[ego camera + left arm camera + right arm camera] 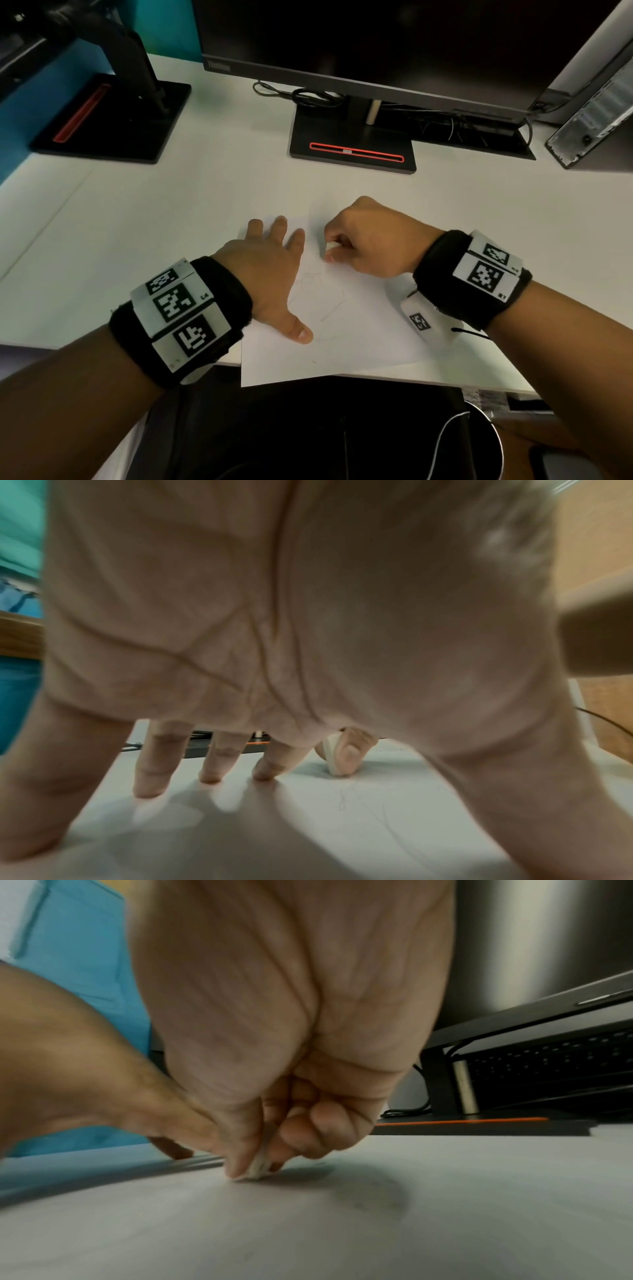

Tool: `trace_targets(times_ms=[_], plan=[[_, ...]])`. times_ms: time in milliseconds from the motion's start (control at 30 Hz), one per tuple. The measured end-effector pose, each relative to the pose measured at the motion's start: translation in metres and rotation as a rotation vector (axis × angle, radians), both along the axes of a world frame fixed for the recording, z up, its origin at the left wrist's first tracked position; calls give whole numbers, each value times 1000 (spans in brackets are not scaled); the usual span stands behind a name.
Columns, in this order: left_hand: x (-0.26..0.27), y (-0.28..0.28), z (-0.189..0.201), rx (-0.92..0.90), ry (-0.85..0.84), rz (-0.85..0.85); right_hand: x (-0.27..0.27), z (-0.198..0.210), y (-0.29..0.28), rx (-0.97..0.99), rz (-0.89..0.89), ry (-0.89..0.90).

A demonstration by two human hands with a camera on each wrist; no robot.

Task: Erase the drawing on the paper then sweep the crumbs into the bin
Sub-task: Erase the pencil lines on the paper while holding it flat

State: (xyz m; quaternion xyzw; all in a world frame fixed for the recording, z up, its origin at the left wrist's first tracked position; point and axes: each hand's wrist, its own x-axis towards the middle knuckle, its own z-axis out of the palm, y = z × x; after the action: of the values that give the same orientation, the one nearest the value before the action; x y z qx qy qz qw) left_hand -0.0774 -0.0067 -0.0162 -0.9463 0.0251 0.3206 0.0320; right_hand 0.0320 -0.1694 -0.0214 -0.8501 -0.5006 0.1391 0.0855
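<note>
Far left: teal wall (20, 113) behind a white table (137, 212), with a black monitor-arm base (113, 120) bearing a red strip. Left hand (270, 274) spread flat on the paper (359, 335), fingers straight, thumb out, gripping nothing, just pressing the sheet down. Paper lying at the table's near edge, one corner overhanging; faint pencil drawing (318, 291) between the two hands. Right hand (370, 236) curled, grip pinched tight on a small white eraser (331, 246) between thumb and fingertips, eraser tip touching the paper at the drawing's upper end. Behind: dark monitor (376, 44) on a black stand (352, 144), loose cables (308, 96). Far right: computer tower (596, 113). Below the table edge, right: round dark bin (493, 442).
</note>
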Motion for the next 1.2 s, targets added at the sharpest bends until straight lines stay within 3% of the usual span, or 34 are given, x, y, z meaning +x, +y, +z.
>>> trace_targets(times_ms=[100,267,400,567,733,900,1067,1200], plan=[[0,-1,1,-1,5,-7,-10,0,-5,-19,50,81],[-1,-2,3,-14,16,1,3,1,-8,-7,-44,17],[-1,-2,2,-18,17,0,-15,0,-10,-15,58,88],[-2,0,1,-22,8,-1,1,1,-8,12,-47,27],[-2,0,0,-24,11,0,-20,-2,-1,-3,76,106],[-1,-1,1,-11,19,0,-3,1,-2,18,-39,38],[-1,-1,1,-8,19,-3,-24,-1,-7,-17,85,109],[-1,-2,3,-1,38,0,-8,2,-9,-19,-18,39]])
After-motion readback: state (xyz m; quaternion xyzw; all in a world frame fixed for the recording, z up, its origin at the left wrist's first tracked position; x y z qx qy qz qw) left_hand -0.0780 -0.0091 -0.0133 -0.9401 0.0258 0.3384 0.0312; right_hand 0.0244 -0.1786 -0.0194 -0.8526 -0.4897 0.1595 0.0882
